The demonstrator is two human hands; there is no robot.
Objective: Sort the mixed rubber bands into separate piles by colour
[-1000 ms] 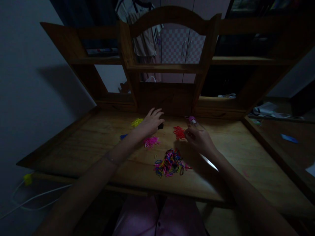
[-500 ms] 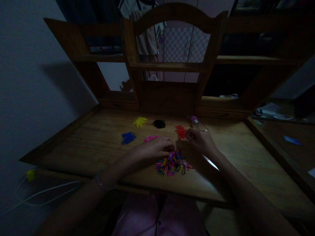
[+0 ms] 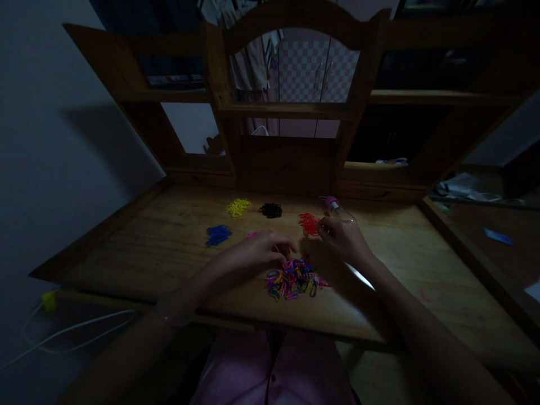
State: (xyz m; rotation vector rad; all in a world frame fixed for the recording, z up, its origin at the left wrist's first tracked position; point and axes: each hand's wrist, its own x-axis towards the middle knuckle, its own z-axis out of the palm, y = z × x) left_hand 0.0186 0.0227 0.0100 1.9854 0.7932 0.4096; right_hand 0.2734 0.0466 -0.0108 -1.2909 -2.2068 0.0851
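Small coloured loops that look like rubber bands lie in a mixed pile (image 3: 294, 279) near the front of the desk. My left hand (image 3: 268, 247) is over the pile's upper left edge, thumb and fingers apart, with nothing visible between them. It partly covers a pink pile (image 3: 253, 233). My right hand (image 3: 343, 236) is closed in a pinch at the right edge of the red pile (image 3: 309, 224); whatever its fingertips hold is hidden. Sorted by colour, a blue pile (image 3: 218, 234), a yellow pile (image 3: 238, 207) and a black pile (image 3: 270, 210) lie farther left and back.
Behind my right hand lies a clear bottle with a purple cap (image 3: 332, 201). A wooden shelf unit (image 3: 287, 111) rises along the back of the desk (image 3: 139, 242). A white cable (image 3: 80, 327) hangs off the left front, and a blue packet (image 3: 498, 236) lies at the far right.
My left hand's fingers have spread apart from its thumb above the mixed pile. My right hand stays pinched beside the red pile. The camera view has shifted slightly.
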